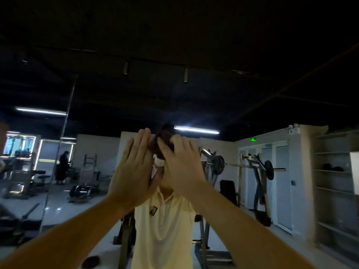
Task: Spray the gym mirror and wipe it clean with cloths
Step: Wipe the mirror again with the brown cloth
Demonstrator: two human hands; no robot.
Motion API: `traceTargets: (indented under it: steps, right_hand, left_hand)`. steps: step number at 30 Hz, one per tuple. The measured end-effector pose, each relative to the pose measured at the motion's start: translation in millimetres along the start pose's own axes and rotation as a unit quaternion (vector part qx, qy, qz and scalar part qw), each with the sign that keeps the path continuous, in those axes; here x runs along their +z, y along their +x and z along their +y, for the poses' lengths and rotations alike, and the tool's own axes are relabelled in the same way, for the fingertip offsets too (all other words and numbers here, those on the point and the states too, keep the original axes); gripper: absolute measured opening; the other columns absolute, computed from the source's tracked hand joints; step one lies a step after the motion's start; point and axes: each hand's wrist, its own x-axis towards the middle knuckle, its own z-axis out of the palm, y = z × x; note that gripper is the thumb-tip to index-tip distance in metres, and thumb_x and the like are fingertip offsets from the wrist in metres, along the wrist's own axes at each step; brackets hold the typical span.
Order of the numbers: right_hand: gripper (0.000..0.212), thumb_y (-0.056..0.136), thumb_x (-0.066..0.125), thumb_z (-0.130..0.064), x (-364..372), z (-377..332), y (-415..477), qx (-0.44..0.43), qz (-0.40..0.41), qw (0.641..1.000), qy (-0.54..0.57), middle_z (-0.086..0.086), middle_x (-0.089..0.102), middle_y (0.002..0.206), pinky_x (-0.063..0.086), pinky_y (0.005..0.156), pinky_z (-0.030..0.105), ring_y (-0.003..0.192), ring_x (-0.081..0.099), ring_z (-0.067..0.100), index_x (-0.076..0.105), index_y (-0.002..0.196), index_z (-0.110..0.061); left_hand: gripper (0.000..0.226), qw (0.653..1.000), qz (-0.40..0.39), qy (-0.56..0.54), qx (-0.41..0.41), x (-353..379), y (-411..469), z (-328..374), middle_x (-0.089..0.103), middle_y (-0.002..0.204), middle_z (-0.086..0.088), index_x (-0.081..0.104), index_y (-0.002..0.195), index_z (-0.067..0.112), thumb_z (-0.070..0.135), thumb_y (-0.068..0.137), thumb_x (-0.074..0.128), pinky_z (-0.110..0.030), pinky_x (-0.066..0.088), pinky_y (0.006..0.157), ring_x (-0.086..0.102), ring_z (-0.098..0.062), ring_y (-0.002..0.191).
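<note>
**op:** so where's the mirror (252,98)?

**reply:** Right in front of you. It fills the view, with a panel seam (65,129) running up at 9 o'clock.

**op:** and my hands?

**reply:** Both are up near centre. Your left hand (134,169) is flat, fingers straight and together, pointing to 12. Your right hand (181,164) is just beside it at 3 o'clock, with its fingers slightly bent and leaning toward 11. I can't tell if either touches the glass. In the reflection your cream shirt (163,230) is at 6 and a barbell rack (219,164) is at 3.
</note>
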Motion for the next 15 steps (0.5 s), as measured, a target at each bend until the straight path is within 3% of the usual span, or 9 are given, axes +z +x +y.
traceTargets:
  steps: [2, 3, 5, 6, 10, 13, 15]
  right_hand:
    - [0.07, 0.078, 0.082, -0.04, -6, 25, -8, -0.081, -0.026, 0.996, -0.037, 0.009, 0.054, 0.127, 0.049, 0.101, 0.043, 0.116, 0.051, 0.027, 0.057, 0.14, -0.02]
    - [0.073, 0.074, 0.085, -0.039, -11, 40, -8, -0.082, -0.028, 0.995, -0.059, 0.011, 0.057, 0.124, 0.052, 0.097, 0.044, 0.112, 0.056, 0.029, 0.059, 0.138, -0.019]
    - [0.075, 0.064, 0.091, -0.031, -24, 77, -3, 0.0, 0.014, 0.995, -0.101, 0.014, 0.06, 0.115, 0.057, 0.081, 0.041, 0.097, 0.062, 0.03, 0.064, 0.132, -0.016]
    - [0.072, 0.069, 0.089, -0.027, -30, 96, 0, 0.059, 0.031, 0.992, -0.103, 0.017, 0.058, 0.116, 0.056, 0.08, 0.042, 0.096, 0.061, 0.032, 0.063, 0.134, -0.015]
    - [0.053, 0.096, 0.062, -0.016, -50, 145, 20, 0.26, 0.065, 0.963, -0.035, 0.02, 0.047, 0.13, 0.049, 0.096, 0.048, 0.109, 0.052, 0.037, 0.051, 0.147, -0.014]
    - [0.048, 0.099, 0.057, -0.017, -46, 136, 44, 0.332, 0.108, 0.937, -0.028, 0.018, 0.046, 0.133, 0.044, 0.099, 0.045, 0.112, 0.051, 0.035, 0.05, 0.147, -0.014]
    - [0.049, 0.099, 0.058, -0.023, -33, 104, 57, 0.334, 0.11, 0.936, -0.027, 0.016, 0.045, 0.135, 0.042, 0.101, 0.042, 0.115, 0.049, 0.03, 0.049, 0.148, -0.017]
  left_hand:
    - [0.082, 1.0, -0.006, 0.019, -0.005, 0, 1, 0, 0.005, 0.173, -0.022, 0.01, 0.164, -0.003, 0.057, 0.108, 0.023, -0.055, 0.018, 0.129, 0.001, -0.032, 0.162]
    - [0.083, 0.999, -0.007, 0.03, -0.007, 0, 2, 0, 0.004, 0.173, -0.022, 0.009, 0.163, -0.004, 0.057, 0.108, 0.02, -0.055, 0.018, 0.129, 0.001, -0.032, 0.162]
    - [0.083, 0.999, -0.008, 0.036, -0.007, 1, 1, 1, 0.003, 0.173, -0.022, 0.007, 0.163, -0.004, 0.058, 0.108, 0.017, -0.055, 0.018, 0.129, 0.002, -0.032, 0.162]
    - [0.083, 0.999, -0.005, 0.034, -0.009, 2, 1, 1, 0.003, 0.173, -0.021, 0.007, 0.163, -0.003, 0.058, 0.108, 0.017, -0.054, 0.018, 0.129, 0.002, -0.032, 0.162]
    - [0.083, 1.0, -0.005, 0.026, -0.012, 3, 0, 0, 0.002, 0.173, -0.021, 0.008, 0.163, -0.003, 0.058, 0.107, 0.018, -0.053, 0.015, 0.13, 0.001, -0.031, 0.162]
    - [0.083, 1.0, -0.002, 0.027, -0.004, 5, -1, -3, 0.004, 0.173, -0.022, 0.01, 0.163, -0.004, 0.057, 0.107, 0.019, -0.053, 0.016, 0.13, 0.002, -0.032, 0.162]
    - [0.083, 1.0, 0.002, 0.024, 0.0, 7, -1, -5, 0.004, 0.173, -0.022, 0.01, 0.163, -0.004, 0.057, 0.108, 0.023, -0.053, 0.015, 0.13, 0.001, -0.032, 0.162]
